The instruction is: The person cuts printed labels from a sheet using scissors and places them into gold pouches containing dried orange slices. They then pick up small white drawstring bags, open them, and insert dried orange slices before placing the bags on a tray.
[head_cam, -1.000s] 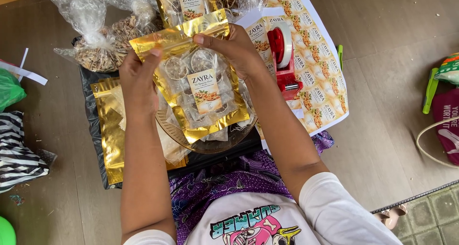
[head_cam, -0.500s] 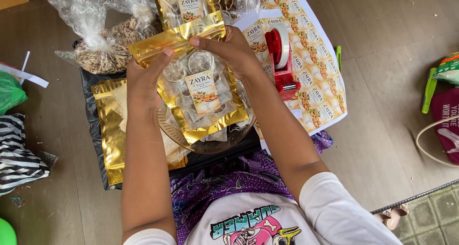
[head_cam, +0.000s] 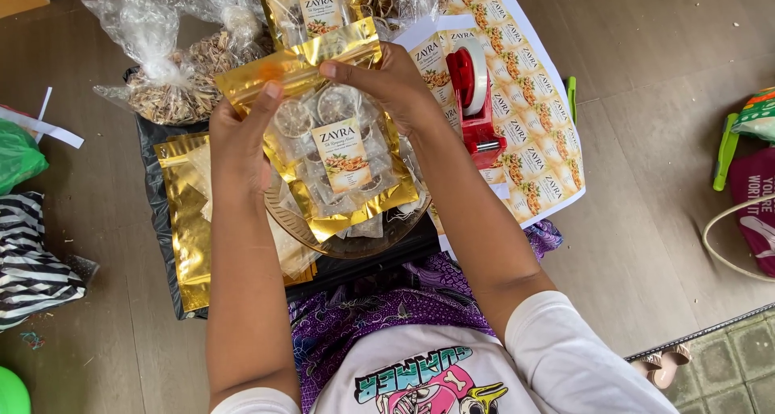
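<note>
Both hands hold one gold pouch (head_cam: pixel 339 151) with a clear window, a small label and dried slices inside. My left hand (head_cam: pixel 240 131) pinches the left end of its gold top strip. My right hand (head_cam: pixel 387 79) pinches the right end of that strip. The pouch hangs upright over a round clear bowl (head_cam: pixel 379 240) on my lap. A second filled gold pouch (head_cam: pixel 311 6) lies just beyond the held one.
Empty gold pouches (head_cam: pixel 184 212) lie stacked at left on a black tray. Clear bags of dried goods (head_cam: pixel 165 91) sit at back left. A red tape dispenser (head_cam: pixel 472 99) stands on a sheet of label stickers (head_cam: pixel 537 151) at right. Striped cloth (head_cam: pixel 28 260) lies far left.
The pouch has risen slightly and both hands have shifted along its top strip, the fingers pressing it closer together. Nothing else has moved.
</note>
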